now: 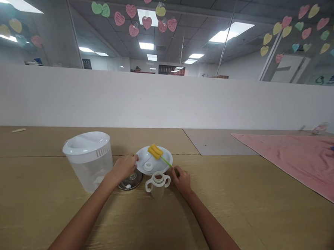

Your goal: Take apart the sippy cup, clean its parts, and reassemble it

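Scanning rightward, we find a lidded pitcher (89, 162), then our left hand (125, 167), fingers closed on the rim of a white bowl (166, 153). A small white ring (148, 166) lies in that bowl, with the sponge brush (155, 151) held over it. A two-handled cup (158, 185) stands in front; our right hand (182, 180) grips the brush's green handle. We judge this a scrubbing step; the next move calls for a steady rim and keeping the handle off the cup.

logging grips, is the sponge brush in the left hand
No, the right hand holds the sponge brush by its handle, while the left hand is at the white bowl.
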Demonstrator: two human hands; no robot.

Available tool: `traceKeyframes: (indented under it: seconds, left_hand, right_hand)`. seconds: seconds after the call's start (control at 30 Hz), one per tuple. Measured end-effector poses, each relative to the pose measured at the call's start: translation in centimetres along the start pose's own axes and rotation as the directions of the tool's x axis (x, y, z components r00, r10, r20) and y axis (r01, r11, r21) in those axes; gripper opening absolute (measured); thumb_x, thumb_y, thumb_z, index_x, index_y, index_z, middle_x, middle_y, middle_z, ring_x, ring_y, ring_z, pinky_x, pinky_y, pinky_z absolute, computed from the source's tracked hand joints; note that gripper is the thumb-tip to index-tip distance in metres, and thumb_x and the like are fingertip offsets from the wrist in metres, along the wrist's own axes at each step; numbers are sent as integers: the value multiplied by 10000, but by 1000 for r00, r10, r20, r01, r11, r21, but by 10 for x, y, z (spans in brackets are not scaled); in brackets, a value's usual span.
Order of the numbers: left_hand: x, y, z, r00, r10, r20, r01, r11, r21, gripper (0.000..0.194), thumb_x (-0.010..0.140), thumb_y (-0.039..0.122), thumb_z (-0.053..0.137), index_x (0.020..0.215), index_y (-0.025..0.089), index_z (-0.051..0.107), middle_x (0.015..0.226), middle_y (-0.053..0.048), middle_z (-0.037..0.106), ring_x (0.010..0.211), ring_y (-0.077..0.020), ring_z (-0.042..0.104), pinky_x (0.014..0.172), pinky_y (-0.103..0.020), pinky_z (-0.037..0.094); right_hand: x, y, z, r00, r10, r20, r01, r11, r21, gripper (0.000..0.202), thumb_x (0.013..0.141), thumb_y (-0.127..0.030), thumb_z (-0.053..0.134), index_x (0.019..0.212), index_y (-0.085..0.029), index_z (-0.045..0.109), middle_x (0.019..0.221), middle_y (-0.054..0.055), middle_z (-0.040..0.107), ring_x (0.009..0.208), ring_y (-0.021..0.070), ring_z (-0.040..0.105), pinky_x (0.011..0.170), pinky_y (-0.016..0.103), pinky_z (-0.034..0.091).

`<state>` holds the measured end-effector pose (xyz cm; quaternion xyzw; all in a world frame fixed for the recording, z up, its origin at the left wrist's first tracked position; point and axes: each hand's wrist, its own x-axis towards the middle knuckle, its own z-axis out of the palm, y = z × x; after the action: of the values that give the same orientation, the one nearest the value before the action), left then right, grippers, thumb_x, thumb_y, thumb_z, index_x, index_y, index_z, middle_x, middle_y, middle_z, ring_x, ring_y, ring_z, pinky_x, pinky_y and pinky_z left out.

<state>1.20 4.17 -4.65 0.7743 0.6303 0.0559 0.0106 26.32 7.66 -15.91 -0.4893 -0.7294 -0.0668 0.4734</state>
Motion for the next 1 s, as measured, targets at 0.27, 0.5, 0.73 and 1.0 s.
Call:
traceKeyframes:
  seconds: [0.27, 0.5, 0.73, 1.0]
  left_hand:
    - [32, 35, 23, 991, 134, 13, -133, 989, -57, 296, 844, 310, 425, 857, 155, 677, 894, -141, 670, 859, -255, 618, 743, -317, 424]
    - [37, 26, 32, 993, 114, 32, -108, 984, -143, 321, 808, 385, 448, 665, 167, 637, 697, -74, 653, 650, -213, 600, 587, -282, 389]
    - [32, 25, 17, 985, 77, -154, -116, 957, -267, 357, 859, 423, 393, 704, 163, 581, 808, -55, 574, 721, -171, 555, 671, -281, 410]
    - [20, 24, -17, 890, -56, -452, -146, 905, -400, 321, 864, 449, 408, 759, 169, 525, 837, -33, 500, 691, -146, 504, 697, -283, 414]
  right_hand:
    - [0, -2, -1, 1000, -3, -23, 2, 1000, -23, 451, 903, -399, 339, 579, -167, 552, 454, -13, 492, 409, 93, 397, 471, 223, 230]
    - [1, -2, -2, 1000, -8, -15, 8, 1000, -14, 450, 902, -400, 346, 586, -161, 560, 452, -11, 504, 404, 90, 398, 478, 223, 240]
    - [1, 0, -2, 1000, -21, -11, 21, 1000, -5, 466, 901, -415, 334, 589, -159, 567, 438, -13, 472, 397, 92, 378, 467, 221, 239]
    - [-1, -2, -4, 998, -62, 30, 61, 997, 37, 425, 880, -389, 362, 574, -166, 555, 431, -16, 455, 406, 92, 388, 472, 219, 257]
